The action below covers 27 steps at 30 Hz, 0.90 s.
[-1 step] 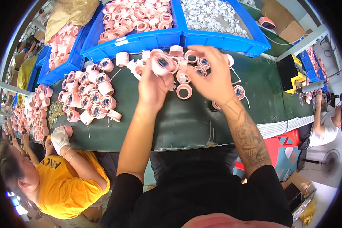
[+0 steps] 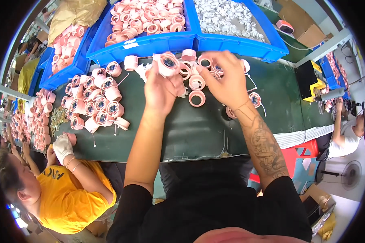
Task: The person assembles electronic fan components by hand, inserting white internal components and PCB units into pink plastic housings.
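My left hand [image 2: 161, 91] is closed round a pink ring-shaped housing [image 2: 168, 64]. A dark round circuit part sits inside that housing, its opening facing up. To the right, my right hand [image 2: 227, 79] hovers over a small group of pink parts, thumb and forefinger apart and a little blurred. Nothing shows between them. Below the group a pink ring [image 2: 197, 98] lies on the green table [image 2: 190, 133]. Another pink housing with a wire [image 2: 255, 99] lies right of my right wrist. My right hand partly hides the parts beneath it.
A cluster of pink housings with circuits and wires [image 2: 95, 101] covers the table's left side. Behind stand a blue bin of pink rings [image 2: 142, 45] and a blue bin of white parts [image 2: 239, 47]. A co-worker in a yellow shirt [image 2: 75, 194] sits at left; a yellow-black device [image 2: 310, 81] stands at right.
The pink housing in my left hand has tilted and shifted slightly left, showing its circuit more plainly. My right hand's thumb and forefinger have come closer together.
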Motion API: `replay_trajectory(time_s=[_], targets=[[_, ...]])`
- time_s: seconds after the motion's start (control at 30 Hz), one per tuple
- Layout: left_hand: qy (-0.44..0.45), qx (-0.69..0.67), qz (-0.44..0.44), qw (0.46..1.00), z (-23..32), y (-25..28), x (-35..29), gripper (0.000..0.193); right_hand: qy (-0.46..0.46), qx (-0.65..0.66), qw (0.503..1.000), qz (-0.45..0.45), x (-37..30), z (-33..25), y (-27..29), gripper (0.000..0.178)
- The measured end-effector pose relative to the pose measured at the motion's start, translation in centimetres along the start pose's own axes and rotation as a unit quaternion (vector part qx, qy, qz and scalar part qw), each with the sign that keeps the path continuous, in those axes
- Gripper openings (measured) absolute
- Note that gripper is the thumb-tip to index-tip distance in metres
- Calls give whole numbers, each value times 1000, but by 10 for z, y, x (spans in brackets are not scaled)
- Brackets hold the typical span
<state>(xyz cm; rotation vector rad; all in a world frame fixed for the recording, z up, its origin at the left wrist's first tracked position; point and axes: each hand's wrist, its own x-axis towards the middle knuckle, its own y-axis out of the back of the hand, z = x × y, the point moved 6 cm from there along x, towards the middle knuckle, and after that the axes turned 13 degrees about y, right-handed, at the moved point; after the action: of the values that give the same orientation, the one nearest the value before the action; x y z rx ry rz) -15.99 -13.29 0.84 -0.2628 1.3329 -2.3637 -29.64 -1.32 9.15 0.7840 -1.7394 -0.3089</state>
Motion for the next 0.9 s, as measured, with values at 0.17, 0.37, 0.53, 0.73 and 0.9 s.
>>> replay_trajectory(time_s=[0.17, 0.37, 0.53, 0.73, 0.9], targets=[[-69, 16, 22, 997, 14, 18, -1, 46, 6, -116, 970, -211, -43, 8, -56, 18], [-86, 92, 97, 987, 8, 18, -5, 18, -189, 172, 962, -93, -29, 17, -25, 16], [-146, 232, 82, 958, 3, 29, -20, 17, -92, 242, 964, -53, -45, 27, -20, 21], [-43, 199, 58, 977, -12, 9, -22, 40, -176, 236, 955, -44, -63, 18, -20, 54], [59, 26, 98, 993, -29, 25, -18, 51, -165, 298, 940, -11, -63, 32, -20, 66]])
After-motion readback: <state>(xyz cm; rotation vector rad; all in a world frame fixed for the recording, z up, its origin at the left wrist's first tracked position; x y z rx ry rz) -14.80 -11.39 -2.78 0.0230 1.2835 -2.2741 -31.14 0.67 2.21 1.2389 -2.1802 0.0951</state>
